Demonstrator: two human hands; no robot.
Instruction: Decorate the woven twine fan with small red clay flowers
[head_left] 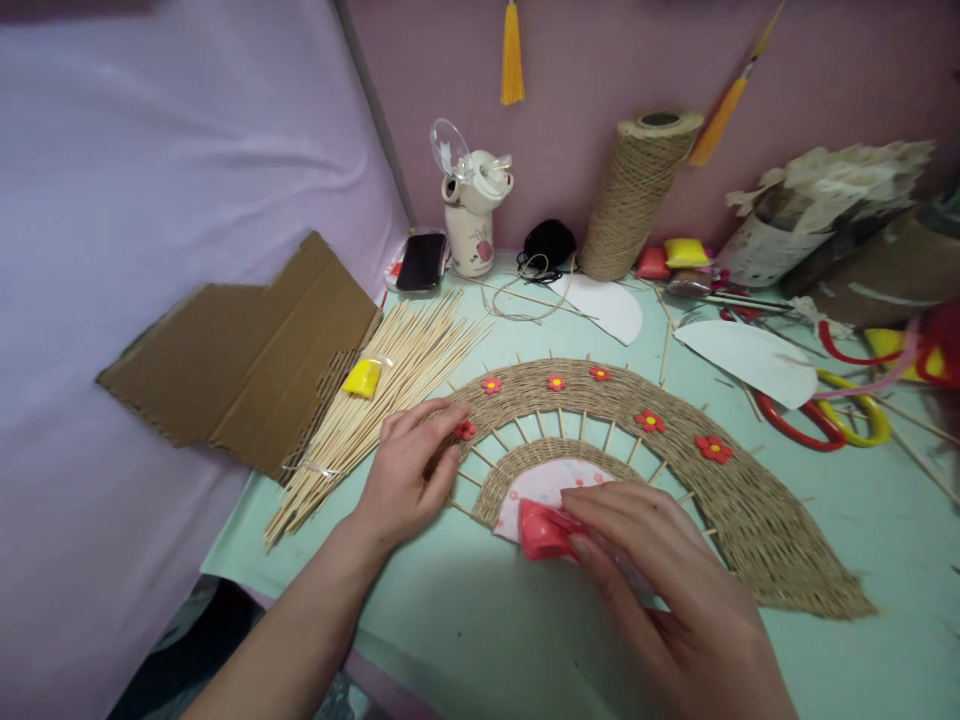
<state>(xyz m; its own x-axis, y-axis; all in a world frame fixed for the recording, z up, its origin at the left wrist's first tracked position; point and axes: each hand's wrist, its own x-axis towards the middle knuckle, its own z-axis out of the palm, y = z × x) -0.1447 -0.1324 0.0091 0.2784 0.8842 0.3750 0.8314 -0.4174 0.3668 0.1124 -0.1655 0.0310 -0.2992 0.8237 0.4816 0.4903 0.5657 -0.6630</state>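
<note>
A woven twine fan [757, 500] on thin wooden sticks lies across the table, with several red clay flowers [649, 421] with yellow centres along its band. My left hand [412, 460] rests on the fan's left end, fingers stretched out beside a red flower [465, 430] whose centre shows no yellow. Between the thumb and fingers of my right hand [660, 570] is a small shiny packet of red clay [546, 530]. The packet is over the fan's inner half-round of white patterned cloth [570, 475]; I cannot tell whether they touch.
On the left, a bundle of thin sticks [405, 370] with a yellow clay packet [363, 378] on it lies against folded cardboard [255, 350]. Behind stand a phone [422, 262], a white bottle [472, 235] and a twine spool [637, 195]. Scissors [806, 425] and white paper pieces [750, 358] are at right.
</note>
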